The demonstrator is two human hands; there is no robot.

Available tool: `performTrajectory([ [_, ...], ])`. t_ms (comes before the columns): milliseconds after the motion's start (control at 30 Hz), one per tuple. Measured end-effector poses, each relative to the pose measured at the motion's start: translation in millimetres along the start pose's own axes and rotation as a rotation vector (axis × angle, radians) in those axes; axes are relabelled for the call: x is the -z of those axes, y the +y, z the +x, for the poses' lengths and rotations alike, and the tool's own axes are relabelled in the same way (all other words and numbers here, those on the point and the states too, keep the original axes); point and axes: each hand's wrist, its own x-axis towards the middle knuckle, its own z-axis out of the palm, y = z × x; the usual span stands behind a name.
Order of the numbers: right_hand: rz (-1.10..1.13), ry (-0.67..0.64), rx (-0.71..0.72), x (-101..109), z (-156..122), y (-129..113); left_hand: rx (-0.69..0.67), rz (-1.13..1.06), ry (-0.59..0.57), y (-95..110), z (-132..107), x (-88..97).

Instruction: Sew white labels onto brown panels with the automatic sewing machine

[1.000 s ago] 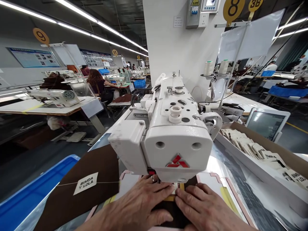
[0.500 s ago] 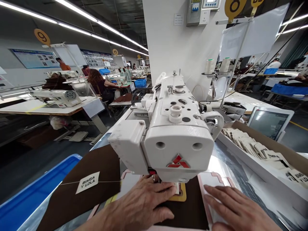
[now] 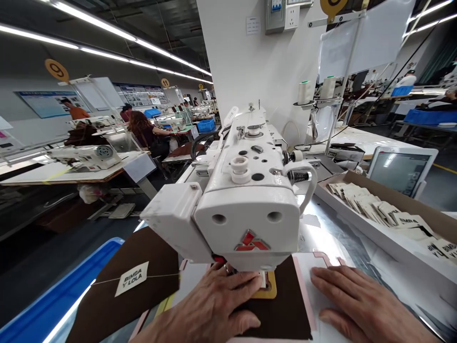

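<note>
My left hand [image 3: 210,305] lies flat with the fingers spread, pressing a dark brown leather panel [image 3: 274,305] just below the head of a white Mitsubishi sewing machine [image 3: 246,214]. A mustard-coloured leather piece [image 3: 267,290] shows at the fingertips, and the machine head hides the needle area. My right hand [image 3: 360,305] rests flat on a white pink-edged sewing template [image 3: 314,281], to the right of the panel. Left of my left hand, a brown leather sheet [image 3: 143,290] bears a white BIMBA Y LOLA label [image 3: 131,278].
A blue plastic bin [image 3: 60,295] sits at lower left. To the right, an open box [image 3: 378,214] holds several cloth labels, with a touch screen [image 3: 402,171] behind it. Thread cones [image 3: 304,93] stand beyond the machine. A co-worker [image 3: 143,128] sits at a machine further back.
My right hand has moved rightward off the leather panel onto the white template. My left hand stays at the machine head. The view has swung slightly and tilted.
</note>
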Motion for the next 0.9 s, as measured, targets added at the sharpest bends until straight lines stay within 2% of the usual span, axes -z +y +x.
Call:
performTrajectory([
  [300,-0.045,-0.070,-0.001,2,-3,0,0.005,-0.029,0.042,4,-2,-3.7],
  [567,-0.011,-0.154,-0.034,1,-7,4,0.145,-0.073,-0.019,0,-4,-19.9],
  [700,-0.011,-0.166,-0.034,-1,-8,6,0.181,-0.126,0.002,5,-1,-13.6],
  [900,0.014,-0.181,-0.054,-1,-7,4,0.265,-0.154,-0.052,12,3,-3.3],
])
